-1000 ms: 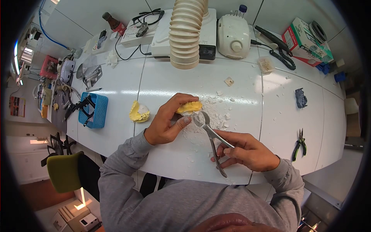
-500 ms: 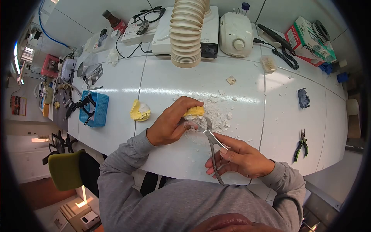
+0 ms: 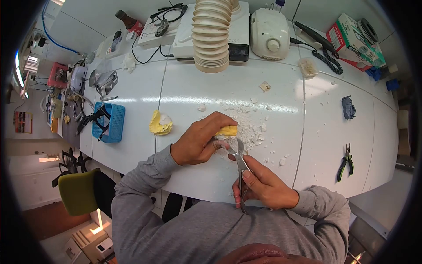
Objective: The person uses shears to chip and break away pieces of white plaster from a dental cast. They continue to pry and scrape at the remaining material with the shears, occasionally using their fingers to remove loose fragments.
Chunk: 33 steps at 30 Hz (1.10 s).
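A yellow and white plaster piece (image 3: pixel 227 131) is held between the thumb and fingers of my left hand (image 3: pixel 203 138). My right hand (image 3: pixel 268 184) is wrapped round the handles of metal cutting pliers (image 3: pixel 241 163), whose jaws are at the white lower edge of the piece. The handles look close together. White plaster fragments (image 3: pixel 250 132) lie scattered on the white table just beyond and to the right of the piece. Another yellow plaster model (image 3: pixel 160 122) rests on the table to the left of my left hand.
A blue basket (image 3: pixel 115 124) holding a black device stands at the left. Green-handled pliers (image 3: pixel 345 163) and a grey-blue piece (image 3: pixel 348 108) lie at the right. A ribbed hose (image 3: pixel 211 39) hangs at the back, beside a white machine (image 3: pixel 270 35). A green chair (image 3: pixel 78 192) is at lower left.
The pliers' handles have come together and the tool stands more upright, its jaws now against the held piece. My right hand has closed and shifted slightly left.
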Available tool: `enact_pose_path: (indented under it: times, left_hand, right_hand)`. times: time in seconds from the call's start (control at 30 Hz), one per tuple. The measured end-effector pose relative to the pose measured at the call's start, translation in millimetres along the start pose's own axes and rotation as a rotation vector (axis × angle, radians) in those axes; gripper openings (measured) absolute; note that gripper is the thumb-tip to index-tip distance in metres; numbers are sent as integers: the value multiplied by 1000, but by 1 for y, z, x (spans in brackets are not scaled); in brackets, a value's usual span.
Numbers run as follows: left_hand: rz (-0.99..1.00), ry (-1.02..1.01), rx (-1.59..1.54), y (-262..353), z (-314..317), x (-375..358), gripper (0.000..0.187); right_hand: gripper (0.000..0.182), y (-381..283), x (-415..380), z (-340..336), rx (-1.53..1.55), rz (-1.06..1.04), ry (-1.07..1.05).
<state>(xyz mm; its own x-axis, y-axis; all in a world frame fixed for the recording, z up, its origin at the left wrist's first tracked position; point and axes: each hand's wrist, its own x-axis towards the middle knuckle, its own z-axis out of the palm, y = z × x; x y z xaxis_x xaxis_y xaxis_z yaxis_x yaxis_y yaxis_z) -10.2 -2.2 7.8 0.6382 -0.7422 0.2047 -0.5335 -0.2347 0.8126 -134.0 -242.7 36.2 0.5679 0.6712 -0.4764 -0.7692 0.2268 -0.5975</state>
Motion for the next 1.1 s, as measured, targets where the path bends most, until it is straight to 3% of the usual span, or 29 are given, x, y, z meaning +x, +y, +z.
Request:
enact_pose_path:
  times: [0.5,0.67,0.8,0.97,1.1]
  left_hand:
    - [-8,6,11,-1,1,-1,50]
    - [-107,113,-123,-4,3,-1,56]
    - [-194,194,-263,-9,-3,-6,61]
    - [-272,251,-413,-5,-6,-5,63]
    - [-358,260,-624,-2,-12,-7,45]
  right_hand:
    - [30,7,14,6,-137,-2,71]
    - [28,-21,10,5,-144,-25,105]
    - [28,-38,-5,0,-84,100,45]
    - [74,-39,-6,2,286,108,2]
    - [71,-39,-12,5,321,107,7]
